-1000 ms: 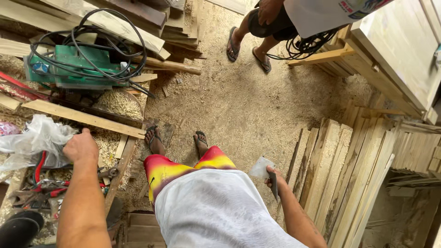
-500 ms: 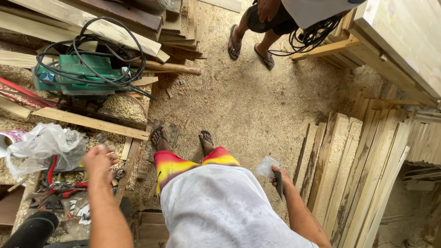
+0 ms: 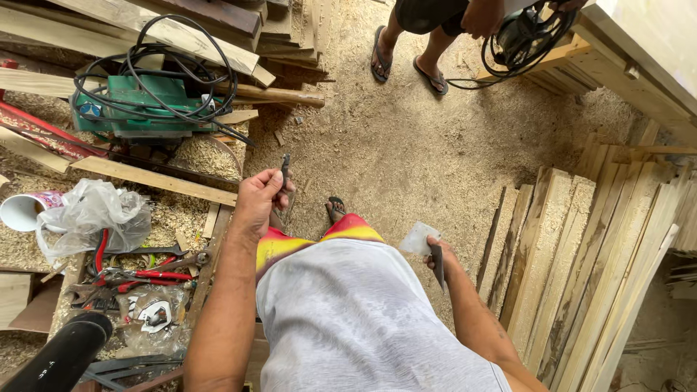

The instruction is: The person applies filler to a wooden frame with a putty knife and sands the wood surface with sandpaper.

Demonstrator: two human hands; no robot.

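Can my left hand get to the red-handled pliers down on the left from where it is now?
Probably yes. The left hand is raised just right of the pliers, which lie uncovered among other tools below the plastic bag. But its fingers already pinch a small dark tool, so grasping looks awkward.

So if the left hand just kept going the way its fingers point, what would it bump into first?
The left hand, pinching a small dark tool, points up-frame. Ahead lies sawdust floor, then probably the long round wooden stick at the lumber pile's edge, though depth is hard to judge from above.

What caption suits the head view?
Left hand pinches a small dark tool; right hand holds a pale scraper over sawdust floor.
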